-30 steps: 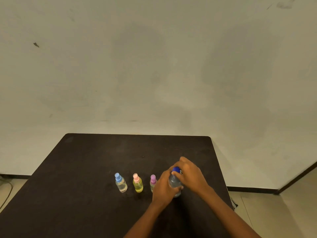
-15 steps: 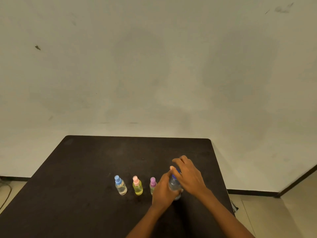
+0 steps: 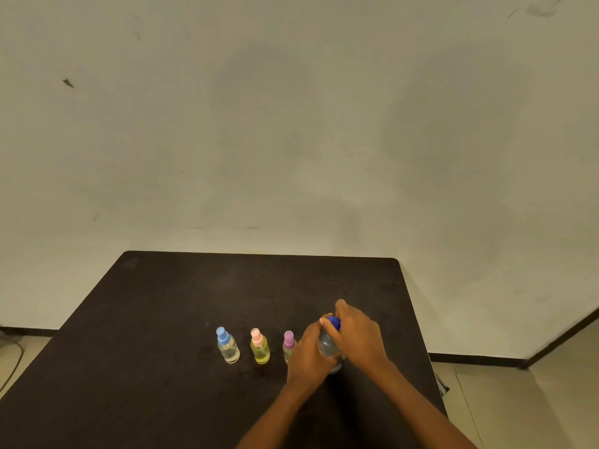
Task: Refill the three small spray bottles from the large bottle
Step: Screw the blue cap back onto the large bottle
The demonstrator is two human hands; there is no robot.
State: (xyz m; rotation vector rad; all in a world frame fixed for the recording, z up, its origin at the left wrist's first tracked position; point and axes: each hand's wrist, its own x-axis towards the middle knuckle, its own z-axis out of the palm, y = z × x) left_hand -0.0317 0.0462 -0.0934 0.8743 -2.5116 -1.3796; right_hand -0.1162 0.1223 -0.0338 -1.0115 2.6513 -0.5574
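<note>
Three small spray bottles stand upright in a row on the dark table [image 3: 162,319]: a clear one with a blue cap [image 3: 227,346], a yellow one with a pink cap [image 3: 259,347] and one with a purple cap [image 3: 288,345], partly hidden by my left hand. Right of them stands the large clear bottle [image 3: 326,348] with a dark blue cap [image 3: 334,323]. My left hand [image 3: 309,354] wraps around its body. My right hand [image 3: 358,335] has its fingers closed on the cap.
The table's far edge runs close to a plain pale wall [image 3: 291,124]. Its right edge [image 3: 418,335] lies near my right forearm, with tiled floor [image 3: 518,400] beyond. A cable [image 3: 13,358] lies on the floor at the far left.
My right-hand fingers lifted off the blue cap half a second ago and have closed on it again. My left hand stayed on the large bottle. The small bottles have not moved.
</note>
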